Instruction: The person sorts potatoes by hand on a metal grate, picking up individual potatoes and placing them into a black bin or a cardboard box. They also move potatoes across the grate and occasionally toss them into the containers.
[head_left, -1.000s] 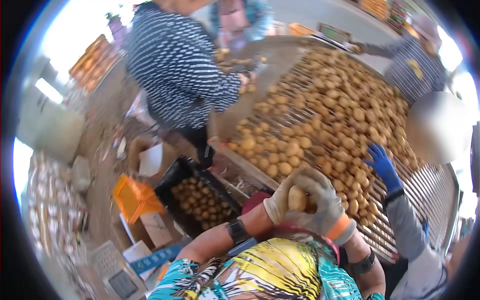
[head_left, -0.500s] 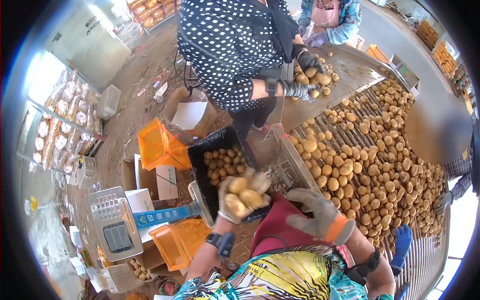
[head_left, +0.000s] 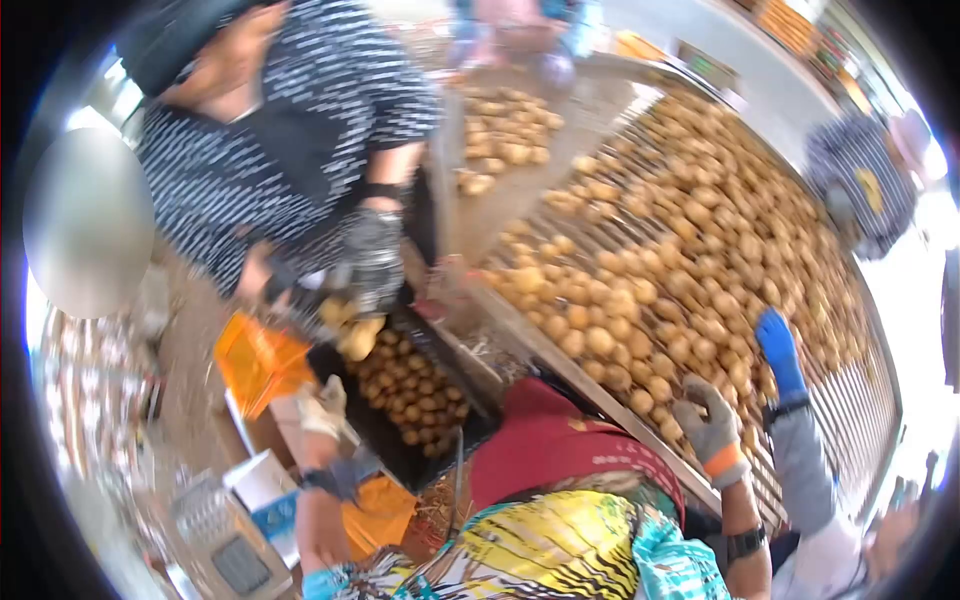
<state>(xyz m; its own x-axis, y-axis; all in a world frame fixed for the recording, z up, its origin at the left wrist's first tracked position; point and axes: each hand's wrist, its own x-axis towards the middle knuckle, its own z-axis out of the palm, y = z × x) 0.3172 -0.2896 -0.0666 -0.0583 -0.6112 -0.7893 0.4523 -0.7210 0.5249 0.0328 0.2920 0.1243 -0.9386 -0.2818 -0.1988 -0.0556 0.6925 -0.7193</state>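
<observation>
At the left edge of a black-lined crate [head_left: 478, 424] is my left hand [head_left: 322, 408], in a pale glove. It looks open, though motion blurs the fingers, and no potato shows in it. Potatoes [head_left: 412, 392] lie inside the crate. My right hand [head_left: 708, 418], in a grey glove with an orange cuff, is beside the near edge of the sorting table [head_left: 610, 408]. Its fingers are bent but apart, close to the loose potatoes [head_left: 640, 330], with nothing visibly held. Over the crate, a co-worker's gloved hands [head_left: 372, 265] hold several potatoes [head_left: 358, 335].
A co-worker in a dotted top [head_left: 300, 130] leans in from the left. Another person's blue glove [head_left: 780, 350] reaches over the potatoes at right. Orange crates [head_left: 258, 360] and a scale display [head_left: 240, 562] stand on the left. More people are across the table.
My left hand no longer holds potatoes and has moved left to the crate's edge. My right hand has moved right to the table. The dotted-top co-worker has brought potatoes over the crate.
</observation>
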